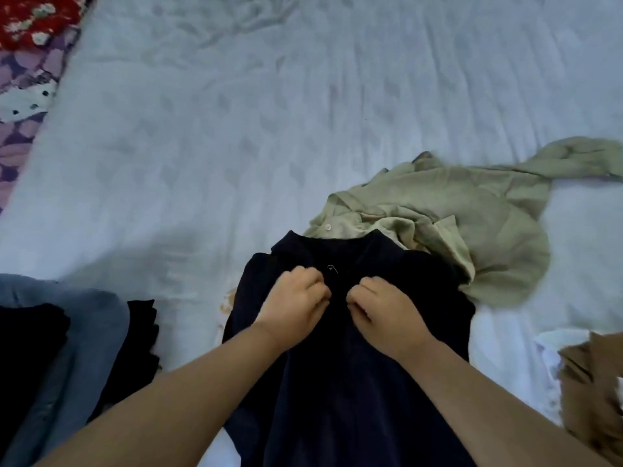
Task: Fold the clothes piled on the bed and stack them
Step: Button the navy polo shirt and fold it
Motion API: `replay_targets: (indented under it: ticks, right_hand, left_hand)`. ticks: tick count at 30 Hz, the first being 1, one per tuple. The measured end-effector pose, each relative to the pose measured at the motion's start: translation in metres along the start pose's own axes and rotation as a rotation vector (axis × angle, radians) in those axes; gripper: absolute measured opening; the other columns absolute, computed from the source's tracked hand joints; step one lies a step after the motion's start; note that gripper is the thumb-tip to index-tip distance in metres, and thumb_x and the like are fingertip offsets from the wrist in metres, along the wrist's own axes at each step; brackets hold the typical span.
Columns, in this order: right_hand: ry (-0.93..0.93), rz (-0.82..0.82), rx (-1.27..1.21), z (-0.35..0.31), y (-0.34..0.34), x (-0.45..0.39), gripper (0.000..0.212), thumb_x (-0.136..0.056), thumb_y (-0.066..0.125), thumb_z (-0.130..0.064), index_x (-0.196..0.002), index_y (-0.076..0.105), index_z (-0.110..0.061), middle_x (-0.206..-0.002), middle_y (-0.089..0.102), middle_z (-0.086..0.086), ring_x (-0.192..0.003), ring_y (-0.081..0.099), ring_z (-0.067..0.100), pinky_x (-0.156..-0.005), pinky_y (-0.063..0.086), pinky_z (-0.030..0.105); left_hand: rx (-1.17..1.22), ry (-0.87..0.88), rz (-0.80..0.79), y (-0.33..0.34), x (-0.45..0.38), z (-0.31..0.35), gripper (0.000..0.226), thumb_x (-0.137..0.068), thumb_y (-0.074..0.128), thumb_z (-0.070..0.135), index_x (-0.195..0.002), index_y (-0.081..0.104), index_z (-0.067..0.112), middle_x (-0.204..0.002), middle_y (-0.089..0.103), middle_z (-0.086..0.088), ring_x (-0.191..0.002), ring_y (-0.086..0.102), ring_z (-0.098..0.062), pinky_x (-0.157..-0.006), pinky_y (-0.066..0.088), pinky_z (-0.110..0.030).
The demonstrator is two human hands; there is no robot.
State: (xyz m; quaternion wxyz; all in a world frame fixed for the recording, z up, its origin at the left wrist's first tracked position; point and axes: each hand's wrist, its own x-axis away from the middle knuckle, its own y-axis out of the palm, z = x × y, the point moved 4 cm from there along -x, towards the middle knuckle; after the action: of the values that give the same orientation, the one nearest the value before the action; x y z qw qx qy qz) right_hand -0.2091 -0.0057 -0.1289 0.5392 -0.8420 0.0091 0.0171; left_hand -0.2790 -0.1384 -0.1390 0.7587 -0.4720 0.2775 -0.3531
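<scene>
One navy collared shirt [337, 365] lies flat on the pale bedsheet [202, 146], collar away from the person. Left hand [291, 299] and right hand [382, 308] each pinch its placket just below the collar. One crumpled olive shirt [455, 224] touches its far edge. One folded stack [60, 348] lies left; one tan garment [593, 392] right.

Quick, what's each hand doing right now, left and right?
Left hand: fingers curled, pinching the front of the dark navy shirt just below its collar.
Right hand: fingers curled, pinching the same shirt front beside the left.
</scene>
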Motion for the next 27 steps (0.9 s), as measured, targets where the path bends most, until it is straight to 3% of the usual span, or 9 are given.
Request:
replay_targets:
  ticks: [3,5,7,10,14,16,19,23,27]
  right_hand:
    - [0.183,-0.106,0.044,0.006,0.041,0.014,0.017,-0.073,0.072,-0.018,-0.068,0.058,-0.011,-0.065,0.057,0.003,-0.058,0.059,0.022,-0.047,0.051,0.032]
    - [0.294,-0.14,0.156,0.013,0.061,0.021,0.038,-0.051,0.089,-0.026,-0.067,0.058,-0.011,-0.064,0.059,0.005,-0.056,0.059,0.023,-0.047,0.049,0.033]
    - [0.383,-0.078,0.212,0.016,0.066,0.023,0.048,-0.041,0.092,-0.032,-0.069,0.059,-0.009,-0.067,0.06,0.009,-0.059,0.059,0.027,-0.05,0.049,0.036]
    - [0.416,0.028,0.177,0.022,0.081,0.03,0.044,-0.045,0.09,-0.027,-0.07,0.061,-0.004,-0.072,0.061,0.015,-0.064,0.06,0.032,-0.055,0.052,0.038]
    - [0.458,0.232,-0.012,0.031,0.085,0.043,0.011,-0.067,0.069,-0.015,-0.065,0.062,-0.006,-0.067,0.058,0.011,-0.063,0.056,0.03,-0.055,0.05,0.038]
    - [0.439,0.279,-0.024,0.032,0.084,0.05,0.019,-0.073,0.053,-0.022,-0.066,0.064,-0.008,-0.068,0.058,0.007,-0.061,0.055,0.027,-0.053,0.048,0.036]
    - [0.394,0.327,-0.084,0.03,0.084,0.061,0.024,-0.077,0.047,-0.023,-0.071,0.065,-0.009,-0.07,0.059,0.005,-0.062,0.056,0.024,-0.055,0.049,0.037]
    - [0.38,0.337,-0.168,0.031,0.086,0.071,0.028,-0.08,0.045,-0.02,-0.084,0.068,-0.005,-0.075,0.063,0.007,-0.067,0.061,0.024,-0.059,0.055,0.038]
    - [0.439,0.35,-0.239,0.03,0.087,0.073,0.021,-0.075,0.057,-0.009,-0.089,0.071,-0.003,-0.078,0.066,0.008,-0.07,0.063,0.024,-0.062,0.057,0.038]
  left_hand:
    - [0.067,0.053,-0.09,0.042,0.017,0.016,0.027,-0.08,0.046,0.021,-0.074,0.071,0.014,-0.074,0.062,0.001,-0.064,0.058,-0.014,-0.061,0.049,-0.025]
    - [0.059,0.014,-0.024,0.063,0.023,0.016,0.025,-0.079,0.048,0.018,-0.077,0.072,0.014,-0.084,0.066,0.0,-0.077,0.058,-0.016,-0.074,0.05,-0.029]
    - [0.01,-0.061,0.083,0.07,0.026,0.011,0.024,-0.08,0.05,0.019,-0.085,0.073,0.015,-0.094,0.067,-0.001,-0.091,0.053,-0.018,-0.089,0.04,-0.031]
    - [-0.041,-0.081,0.133,0.083,0.03,0.01,0.022,-0.083,0.053,0.022,-0.09,0.073,0.016,-0.097,0.067,-0.002,-0.092,0.049,-0.018,-0.09,0.036,-0.032]
    - [-0.072,-0.035,0.176,0.092,0.035,0.015,0.022,-0.086,0.054,0.024,-0.093,0.073,0.017,-0.093,0.066,0.0,-0.086,0.048,-0.017,-0.082,0.035,-0.03]
    - [-0.095,-0.027,0.186,0.095,0.037,0.02,0.023,-0.088,0.054,0.025,-0.098,0.073,0.018,-0.091,0.066,0.001,-0.083,0.047,-0.016,-0.079,0.034,-0.029]
    - [-0.123,-0.056,0.202,0.099,0.04,0.025,0.025,-0.089,0.053,0.026,-0.102,0.072,0.017,-0.089,0.064,0.001,-0.078,0.046,-0.016,-0.073,0.032,-0.029]
    - [-0.086,-0.176,0.209,0.103,0.037,0.03,0.026,-0.087,0.052,0.03,-0.093,0.072,0.015,-0.081,0.061,0.001,-0.068,0.054,-0.018,-0.069,0.03,-0.027]
    - [0.01,-0.374,0.176,0.104,0.029,0.034,0.025,-0.076,0.05,0.033,-0.07,0.066,0.015,-0.07,0.059,0.001,-0.063,0.058,-0.021,-0.067,0.031,-0.027]
